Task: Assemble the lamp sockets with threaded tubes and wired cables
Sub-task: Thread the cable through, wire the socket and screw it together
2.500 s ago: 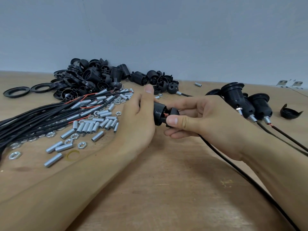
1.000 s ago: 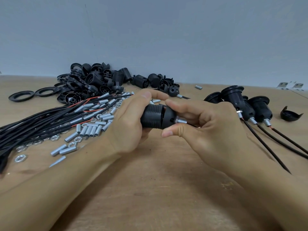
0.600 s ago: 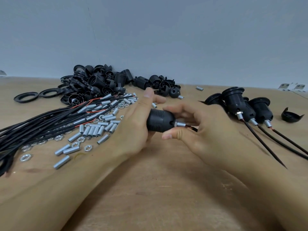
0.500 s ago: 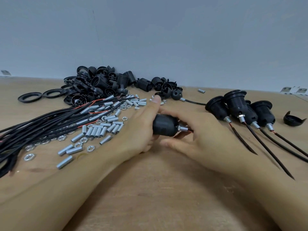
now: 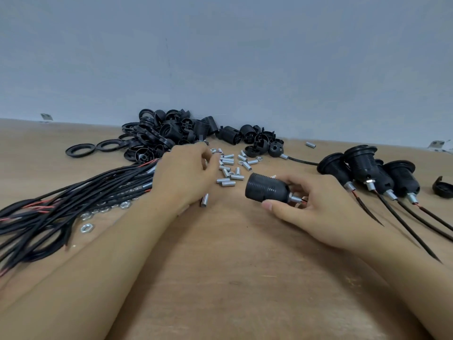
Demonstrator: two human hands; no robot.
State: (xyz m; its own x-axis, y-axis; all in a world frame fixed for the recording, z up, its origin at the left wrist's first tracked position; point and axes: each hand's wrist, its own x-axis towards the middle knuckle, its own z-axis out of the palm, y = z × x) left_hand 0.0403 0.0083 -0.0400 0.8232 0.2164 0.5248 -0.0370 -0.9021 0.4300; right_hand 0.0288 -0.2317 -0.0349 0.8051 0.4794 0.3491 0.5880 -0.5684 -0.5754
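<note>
My right hand (image 5: pixel 316 207) holds a black lamp socket (image 5: pixel 266 188) just above the table, pinching the silver threaded tube (image 5: pixel 295 199) at its narrow end; red wire shows behind the tube. My left hand (image 5: pixel 186 173) is off the socket and lies over the loose threaded tubes (image 5: pixel 230 168), its fingers curled by the small nuts (image 5: pixel 213 150). Whether it grips one is hidden. A bundle of black wired cables (image 5: pixel 73 200) lies to the left.
Three or more assembled sockets with cables (image 5: pixel 362 165) lie at the right, beside a loose black cap (image 5: pixel 443 190). A pile of black socket parts (image 5: pixel 171 133) and rings (image 5: pixel 81 150) sits at the back. Nuts (image 5: pixel 103 209) are scattered by the cables, and one tube (image 5: pixel 205 200) lies near my left wrist.
My left hand has let go of the socket and moved left and back over the tubes and nuts. My right hand now holds the socket alone, shifted right.
</note>
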